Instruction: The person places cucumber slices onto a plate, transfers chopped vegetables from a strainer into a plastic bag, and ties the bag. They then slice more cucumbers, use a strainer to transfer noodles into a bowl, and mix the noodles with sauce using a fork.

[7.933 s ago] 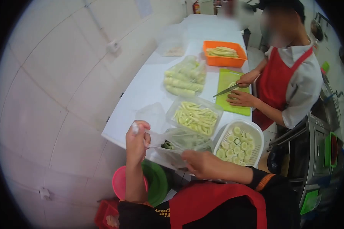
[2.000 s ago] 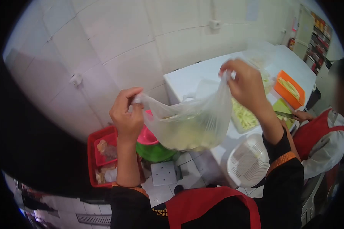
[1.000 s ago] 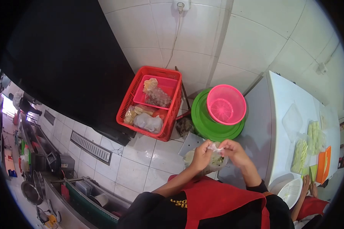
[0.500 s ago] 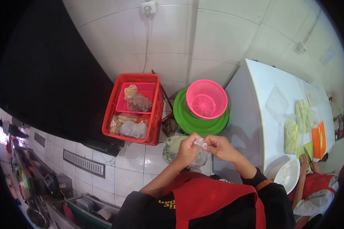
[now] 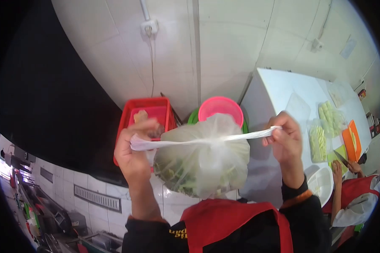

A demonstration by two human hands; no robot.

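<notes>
A cloudy, translucent plastic bag (image 5: 207, 162) with green, leafy-looking contents hangs in front of me, above the floor. Its two twisted ends are stretched out sideways from a gathered middle. My left hand (image 5: 134, 152) is closed on the left end, its fingers a little blurred. On the other side, my right hand (image 5: 286, 137) pinches the tip of the right end between thumb and fingers. What exactly is inside the bag cannot be made out through the plastic.
Behind the bag stand a red crate (image 5: 126, 116) and a pink basket (image 5: 221, 105) on a green lid (image 5: 193, 117). To the right is a white counter (image 5: 278, 90) with bagged pale-green vegetables (image 5: 318, 143), an orange container (image 5: 351, 139) and a white colander (image 5: 325, 185). A co-worker's hand (image 5: 337, 168) is beside a knife (image 5: 341, 158).
The bag has come up from near the floor towards me. My hands, close together before, are now wide apart, drawing its ends outward. The view has shifted slightly.
</notes>
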